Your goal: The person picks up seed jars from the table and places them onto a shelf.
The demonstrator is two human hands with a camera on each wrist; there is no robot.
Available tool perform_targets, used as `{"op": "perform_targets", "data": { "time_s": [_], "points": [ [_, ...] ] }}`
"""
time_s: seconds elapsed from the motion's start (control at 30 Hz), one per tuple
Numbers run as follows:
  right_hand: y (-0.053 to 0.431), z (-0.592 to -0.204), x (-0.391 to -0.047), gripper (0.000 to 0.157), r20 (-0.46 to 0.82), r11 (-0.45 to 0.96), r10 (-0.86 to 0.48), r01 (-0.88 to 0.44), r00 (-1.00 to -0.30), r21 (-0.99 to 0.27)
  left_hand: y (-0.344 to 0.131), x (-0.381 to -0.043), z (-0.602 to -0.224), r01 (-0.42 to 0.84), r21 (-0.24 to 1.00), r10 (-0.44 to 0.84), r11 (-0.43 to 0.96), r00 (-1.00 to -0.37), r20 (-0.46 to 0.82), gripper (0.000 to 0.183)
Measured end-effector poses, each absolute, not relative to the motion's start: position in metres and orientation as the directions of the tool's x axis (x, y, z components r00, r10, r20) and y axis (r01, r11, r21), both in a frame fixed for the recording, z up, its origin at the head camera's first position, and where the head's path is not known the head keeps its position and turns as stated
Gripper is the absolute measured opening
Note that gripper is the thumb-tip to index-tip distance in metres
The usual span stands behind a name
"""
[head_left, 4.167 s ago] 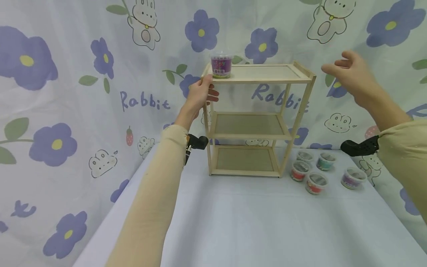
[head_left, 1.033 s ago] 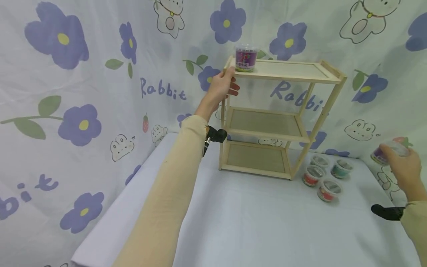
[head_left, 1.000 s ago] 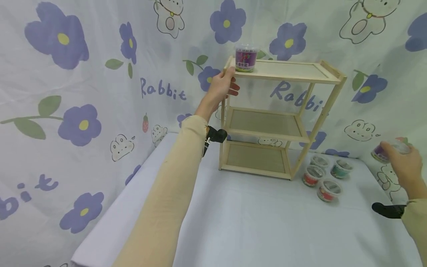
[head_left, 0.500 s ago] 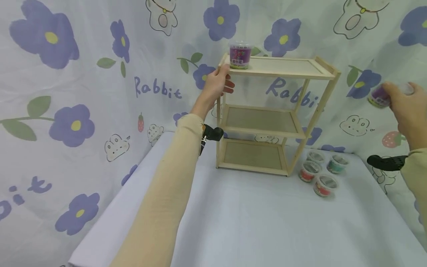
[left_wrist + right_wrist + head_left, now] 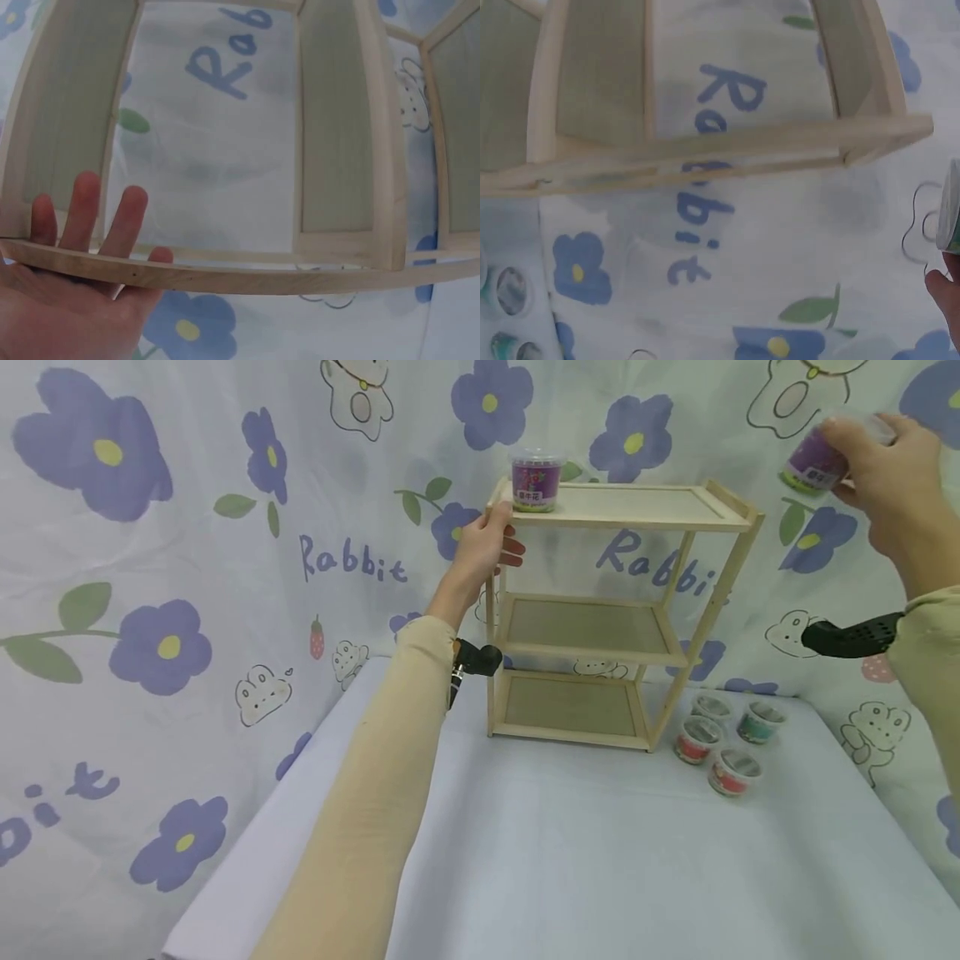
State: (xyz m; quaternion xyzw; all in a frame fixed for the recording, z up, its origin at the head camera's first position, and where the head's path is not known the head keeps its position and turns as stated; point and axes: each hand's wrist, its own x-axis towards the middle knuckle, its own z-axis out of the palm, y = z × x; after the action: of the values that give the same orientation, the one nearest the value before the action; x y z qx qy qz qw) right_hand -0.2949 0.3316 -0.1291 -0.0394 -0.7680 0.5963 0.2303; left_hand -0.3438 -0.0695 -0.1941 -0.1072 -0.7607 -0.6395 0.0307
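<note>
In the head view my left hand point(image 5: 480, 545) holds the upper left front post of a three-tier wooden shelf point(image 5: 630, 657), thumb near the top corner. The left wrist view shows its fingers point(image 5: 84, 206) reaching past the post. On the top tier's left end stands a purple-labelled plastic tub point(image 5: 536, 485) with a clear lid. Up at the right, my right hand point(image 5: 900, 485) grips a similar purple tub point(image 5: 812, 464), tilted, in the air right of the shelf and above its top. Only part of this tub point(image 5: 951, 214) and hand shows in the right wrist view.
Right of the shelf's foot, several lidded tubs stand on the white-covered table point(image 5: 585, 852), among them a teal tub point(image 5: 761, 723) and a red tub point(image 5: 733, 772). A flower-and-rabbit printed curtain point(image 5: 360, 510) hangs behind and along the left.
My right hand first reached empty at upper right, then lifted the purple tub from the table's right side; it has since risen and moved left. My left hand stays on the shelf post.
</note>
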Motion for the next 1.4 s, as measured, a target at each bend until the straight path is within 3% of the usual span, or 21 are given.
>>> {"op": "perform_targets", "data": {
  "time_s": [0.13, 0.6, 0.93, 1.4],
  "points": [
    [0.317, -0.122, -0.304, 0.077, 0.276, 0.215, 0.241, -0.226, -0.931, -0.95, -0.069, -0.345, -0.194, 0.205, 0.966, 0.124, 0.16, -0.975, 0.186, 0.04],
    [0.246, -0.114, -0.311, 0.076, 0.313, 0.413, 0.023, -0.276, -0.949, -0.868, -0.07, -0.347, -0.193, 0.219, 0.965, 0.113, 0.142, -0.972, 0.204, 0.038],
    [0.236, -0.125, -0.319, 0.086, 0.225, 0.512, 0.029, -0.179, -0.974, -0.84, -0.069, -0.346, -0.195, 0.209, 0.966, 0.12, 0.151, -0.974, 0.192, 0.04],
    [0.238, -0.13, -0.32, 0.093, 0.211, 0.592, 0.055, -0.138, -0.976, -0.794, -0.067, -0.348, -0.196, 0.206, 0.968, 0.113, 0.14, -0.975, 0.191, 0.043]
  ]
}}
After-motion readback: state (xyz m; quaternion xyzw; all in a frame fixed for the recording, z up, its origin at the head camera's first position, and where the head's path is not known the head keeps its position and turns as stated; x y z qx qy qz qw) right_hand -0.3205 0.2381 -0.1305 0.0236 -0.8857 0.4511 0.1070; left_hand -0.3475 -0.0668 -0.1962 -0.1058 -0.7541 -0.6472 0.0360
